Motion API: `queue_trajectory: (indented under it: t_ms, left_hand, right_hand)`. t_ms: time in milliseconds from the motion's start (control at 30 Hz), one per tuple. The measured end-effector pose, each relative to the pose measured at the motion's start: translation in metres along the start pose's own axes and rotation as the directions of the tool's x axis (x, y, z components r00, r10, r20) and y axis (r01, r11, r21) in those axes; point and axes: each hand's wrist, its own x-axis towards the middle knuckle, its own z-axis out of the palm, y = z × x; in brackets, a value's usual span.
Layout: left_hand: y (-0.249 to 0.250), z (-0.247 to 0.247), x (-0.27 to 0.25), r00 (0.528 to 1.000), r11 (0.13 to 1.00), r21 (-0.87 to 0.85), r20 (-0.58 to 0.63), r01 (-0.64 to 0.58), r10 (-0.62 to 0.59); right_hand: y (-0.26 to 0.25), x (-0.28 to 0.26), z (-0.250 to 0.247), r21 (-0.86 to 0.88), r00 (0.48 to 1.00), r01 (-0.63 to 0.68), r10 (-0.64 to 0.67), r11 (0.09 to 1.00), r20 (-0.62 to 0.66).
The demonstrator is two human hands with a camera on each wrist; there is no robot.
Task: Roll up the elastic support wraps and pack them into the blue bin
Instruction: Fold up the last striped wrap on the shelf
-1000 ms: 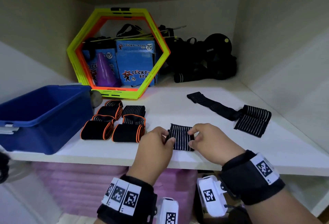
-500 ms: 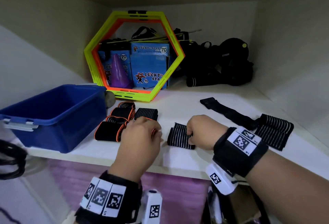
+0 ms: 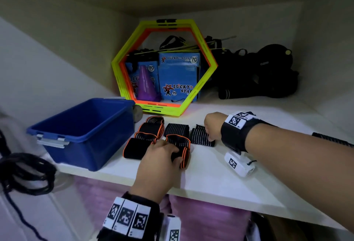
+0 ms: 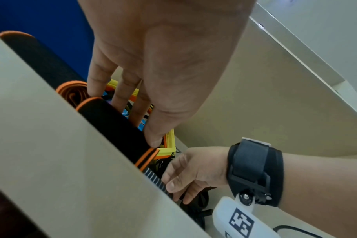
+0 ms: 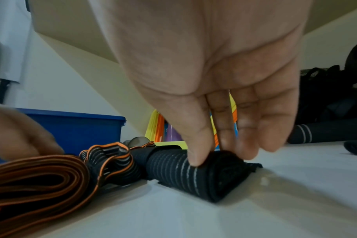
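Note:
The blue bin (image 3: 82, 131) stands empty at the shelf's left. Right of it lie several rolled wraps with orange edges (image 3: 147, 131) and a black striped roll (image 3: 177, 128). My left hand (image 3: 172, 154) (image 4: 128, 116) grips the nearest orange-edged roll (image 3: 183, 157) (image 4: 116, 125), thumb in front and fingers behind. My right hand (image 3: 211, 129) (image 5: 216, 154) pinches a black roll with thin grey stripes (image 3: 201, 138) (image 5: 183, 175) from above, and the roll rests on the shelf. An unrolled striped wrap (image 3: 331, 140) shows behind my right forearm, mostly hidden.
Yellow and orange hexagon rings (image 3: 208, 64) lean at the back, with blue boxes (image 3: 179, 79) and a purple cone (image 3: 146, 85) behind them. A pile of black gear (image 3: 258, 75) fills the back right corner. Black cords (image 3: 24, 173) hang at the left, below the shelf edge (image 3: 210, 192).
My left hand has left the striped roll and moved left onto the orange-edged roll. My right hand has kept the striped roll and carried it back beside the other rolls.

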Motion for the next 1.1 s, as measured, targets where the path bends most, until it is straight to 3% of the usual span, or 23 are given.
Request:
queue_trajectory:
  t_ms: [167,267,333,467,600,767,900,1100]
  left_hand:
    - [-0.002,-0.004,0.000,0.999,0.999,0.033,0.050,0.006,-0.008]
    - [0.010,-0.016,0.011,0.996,0.995,0.093,0.089,-0.038,0.030]
    - [0.026,-0.028,0.028,0.993,0.994,0.090,0.102,-0.068,0.058]
    - [0.085,-0.044,0.076,0.977,0.988,-0.010,0.149,-0.153,0.153]
    - [0.141,-0.015,0.126,0.902,0.982,0.001,0.395,-0.188,0.173]
    - [0.204,0.041,0.150,0.793,0.945,0.072,0.566,-0.318,0.224]
    - [0.243,0.085,0.146,0.731,0.911,0.102,0.635,-0.399,0.249]
    - [0.272,0.125,0.127,0.703,0.884,0.067,0.635,-0.463,0.320]
  right_hand:
    - [0.006,-0.001,0.000,-0.071,0.999,0.033,-0.034,0.997,-0.018]
    - [0.037,-0.023,-0.021,-0.042,0.997,0.013,-0.016,0.999,-0.076]
    - [0.073,-0.042,-0.039,0.051,0.991,-0.081,0.086,0.995,-0.101]
    - [0.161,-0.081,-0.057,0.291,0.953,-0.281,0.301,0.914,-0.024]
    - [0.229,-0.119,-0.042,0.401,0.883,-0.445,0.466,0.801,0.050]
    - [0.267,-0.158,-0.013,0.287,0.860,-0.511,0.481,0.810,0.172]
    - [0.277,-0.180,0.007,0.275,0.845,-0.529,0.472,0.802,0.250]
    - [0.281,-0.194,0.025,0.264,0.860,-0.502,0.443,0.824,0.252]
